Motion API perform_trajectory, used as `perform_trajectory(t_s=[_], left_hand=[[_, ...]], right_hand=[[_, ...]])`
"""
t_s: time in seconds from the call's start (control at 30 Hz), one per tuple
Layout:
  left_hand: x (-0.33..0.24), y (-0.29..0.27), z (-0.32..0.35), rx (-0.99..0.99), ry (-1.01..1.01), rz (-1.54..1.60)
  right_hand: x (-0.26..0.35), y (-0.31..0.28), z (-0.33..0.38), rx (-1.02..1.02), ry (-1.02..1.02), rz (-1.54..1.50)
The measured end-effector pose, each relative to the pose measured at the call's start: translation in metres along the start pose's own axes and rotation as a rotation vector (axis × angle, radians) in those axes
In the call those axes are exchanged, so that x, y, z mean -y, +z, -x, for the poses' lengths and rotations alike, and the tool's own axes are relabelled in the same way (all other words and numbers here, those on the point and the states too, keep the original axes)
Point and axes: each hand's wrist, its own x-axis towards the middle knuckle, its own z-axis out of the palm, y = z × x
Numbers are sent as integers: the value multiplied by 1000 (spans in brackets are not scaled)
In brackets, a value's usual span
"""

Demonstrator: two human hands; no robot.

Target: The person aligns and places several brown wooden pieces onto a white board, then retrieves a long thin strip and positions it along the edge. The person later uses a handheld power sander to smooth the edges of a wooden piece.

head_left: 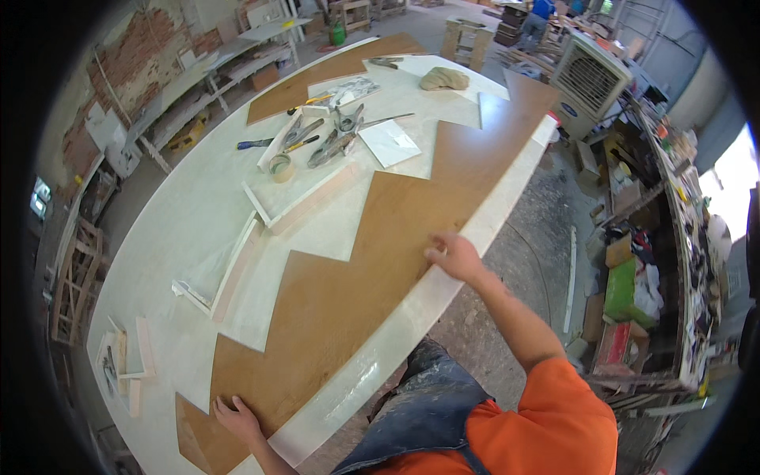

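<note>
A long brown board (332,309) with a stair-stepped far edge lies flat on a large white table (150,317). My left hand (240,421) rests on the board's near left end, its fingers stretched apart beside a notch. Farther right, my right hand (456,256) touches the board near its straight edge, its fingers loosely bent and apart. Neither hand holds anything up. Beyond the steps lie L-shaped white strips (305,198) and a longer angled strip (235,273).
Spring clamps (336,146), a tape roll (280,167), a white tile (389,143) and a tan cloth (444,78) lie on the table's far part. Another brown board (317,75) is behind them. An air cooler (591,77) and cluttered shelves (673,261) stand right. A person (538,20) is far off.
</note>
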Motion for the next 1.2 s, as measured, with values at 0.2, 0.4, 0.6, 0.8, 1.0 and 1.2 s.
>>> perform_trajectory(t_s=[0.2, 0.4, 0.6, 0.8, 1.0, 1.2], left_hand=[[-12, 28, -20, -24, -82, -159], [7, 20, -38, 9, -213, -119], [-44, 36, -106, -35, -263, -68], [-25, 54, -86, -220, -182, -103], [-42, 55, -90, -143, -298, -136], [-40, 58, -84, -129, -375, -236]], right_hand=[[-70, -29, -203, -74, -68, 297], [-103, -44, -323, -143, 54, 514], [-219, -118, -343, -247, -40, 208], [-288, -154, -395, -86, 93, 726], [-266, -141, -382, -189, 197, 840], [-240, -130, -380, -188, 242, 856]])
